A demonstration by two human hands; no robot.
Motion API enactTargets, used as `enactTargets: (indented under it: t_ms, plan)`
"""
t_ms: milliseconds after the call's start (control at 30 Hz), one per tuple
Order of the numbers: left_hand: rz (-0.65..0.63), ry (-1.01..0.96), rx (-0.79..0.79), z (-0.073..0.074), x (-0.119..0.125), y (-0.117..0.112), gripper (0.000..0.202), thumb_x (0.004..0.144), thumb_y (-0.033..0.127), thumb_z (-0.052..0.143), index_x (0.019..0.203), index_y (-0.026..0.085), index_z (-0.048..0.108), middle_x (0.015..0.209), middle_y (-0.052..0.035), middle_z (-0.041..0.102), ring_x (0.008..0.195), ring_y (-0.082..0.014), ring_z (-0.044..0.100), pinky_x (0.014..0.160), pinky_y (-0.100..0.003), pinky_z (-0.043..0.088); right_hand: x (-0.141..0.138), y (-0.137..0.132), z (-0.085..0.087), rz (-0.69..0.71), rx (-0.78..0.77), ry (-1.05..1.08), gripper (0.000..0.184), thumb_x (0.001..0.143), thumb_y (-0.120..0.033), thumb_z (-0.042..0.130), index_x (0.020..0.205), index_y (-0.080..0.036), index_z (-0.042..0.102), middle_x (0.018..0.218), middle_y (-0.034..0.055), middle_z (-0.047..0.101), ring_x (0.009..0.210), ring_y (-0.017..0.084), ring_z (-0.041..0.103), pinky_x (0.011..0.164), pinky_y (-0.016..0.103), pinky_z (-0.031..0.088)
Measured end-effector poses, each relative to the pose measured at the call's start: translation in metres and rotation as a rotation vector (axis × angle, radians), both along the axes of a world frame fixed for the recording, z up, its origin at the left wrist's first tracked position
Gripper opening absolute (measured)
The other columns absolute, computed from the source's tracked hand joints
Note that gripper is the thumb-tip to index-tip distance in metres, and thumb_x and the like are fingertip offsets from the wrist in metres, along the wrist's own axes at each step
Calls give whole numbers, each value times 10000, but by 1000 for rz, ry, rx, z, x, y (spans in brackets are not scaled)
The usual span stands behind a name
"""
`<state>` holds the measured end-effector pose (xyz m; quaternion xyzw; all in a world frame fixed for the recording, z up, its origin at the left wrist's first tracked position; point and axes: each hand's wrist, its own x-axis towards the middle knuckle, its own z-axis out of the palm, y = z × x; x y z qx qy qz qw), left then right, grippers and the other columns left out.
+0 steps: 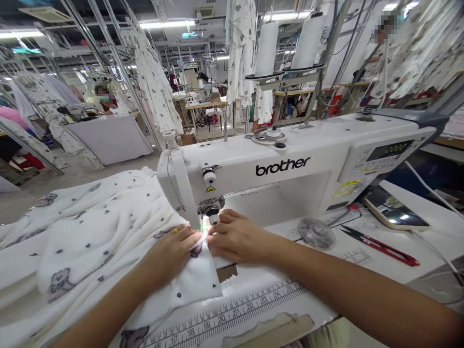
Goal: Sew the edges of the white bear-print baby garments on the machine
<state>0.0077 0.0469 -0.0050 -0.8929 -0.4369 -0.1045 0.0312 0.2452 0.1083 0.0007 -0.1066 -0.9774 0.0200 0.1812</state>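
Observation:
White printed fabric (87,227), with small bear figures and dots, lies bunched to the left of a white Brother sewing machine (239,166). Its edge runs under the needle area, lit by the machine's lamp. My left hand (174,251) rests on the cloth just left of the presser foot, its fingers close together and gripping the fabric. On the other side, my right hand (237,237) has curled fingers closed at the fabric's edge, right beside the needle. The fingertips of both hands are partly hidden, and the stitching itself cannot be made out.
Red-handled thread snips (380,245), a clear round plastic bobbin case (316,233) and a phone (395,210) lie right of the machine. A printed ruler scale (232,314) crosses the table's front. Two thread cones (266,48) stand behind; other people sit farther back.

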Motion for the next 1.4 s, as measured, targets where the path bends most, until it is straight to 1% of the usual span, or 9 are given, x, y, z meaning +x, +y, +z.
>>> enactTargets:
  t_ms: [167,333,500,600,733,900,1033,1200,1400]
  plan:
    - [103,-17,51,8,6,-21,484,811,35,438,1249,213,546,1221,-82,621,1157,-254,563,986,-431,481,1,-6,5,296,30,-21,228,1000,-292,471,1043,-148,642,1099,47,671,1064,191,526,996,333,353]
    - [190,-115,170,7,4,-57,240,905,239,524,1141,216,562,1111,-90,615,1022,-249,593,872,-384,503,0,-14,4,440,-11,-99,216,996,-306,458,976,-172,627,1157,53,660,1139,181,528,1017,312,362]
    - [264,-79,98,-6,-12,-56,419,911,404,557,1290,233,505,1270,-82,601,1129,-267,593,911,-401,522,1,-19,-1,419,-70,-116,249,989,-327,456,828,-202,601,992,17,678,1026,160,580,892,274,419]
    - [267,-96,102,-7,-20,-45,325,938,328,515,1247,234,547,1224,-65,634,1069,-238,628,869,-362,541,0,-20,-1,413,-59,-92,249,982,-324,463,802,-207,590,910,4,666,973,151,589,825,260,423]
    - [162,-59,204,9,-17,-45,278,941,152,441,1142,238,613,1097,-51,678,987,-220,647,839,-357,532,0,-20,1,408,-27,-90,220,958,-299,492,783,-199,579,864,-9,661,913,154,595,812,269,411]
    - [-62,-28,193,27,7,-59,254,890,85,473,1096,176,591,1258,-102,626,1247,-240,522,1074,-408,411,0,-21,0,409,29,-76,233,950,-326,504,781,-189,587,829,-9,658,866,167,595,798,311,404]
    - [-92,17,145,14,20,-60,297,886,109,452,1165,150,547,1258,-117,636,1230,-215,546,1110,-398,384,-1,-23,-4,419,55,-36,268,947,-352,505,744,-195,582,781,-11,647,820,168,586,779,324,400]
    - [-77,0,56,-2,15,-56,265,925,141,433,1175,167,517,1313,-116,605,1256,-202,526,1148,-400,329,-2,-25,-8,437,76,-21,317,951,-402,501,716,-202,571,727,-19,622,765,167,569,736,339,396]
    - [-73,-20,-3,0,11,-42,333,940,141,410,1266,150,475,1279,-116,609,1221,-219,528,1096,-407,390,-2,-24,-7,371,58,-65,267,952,-366,516,758,-193,578,790,-11,639,792,161,568,800,315,413]
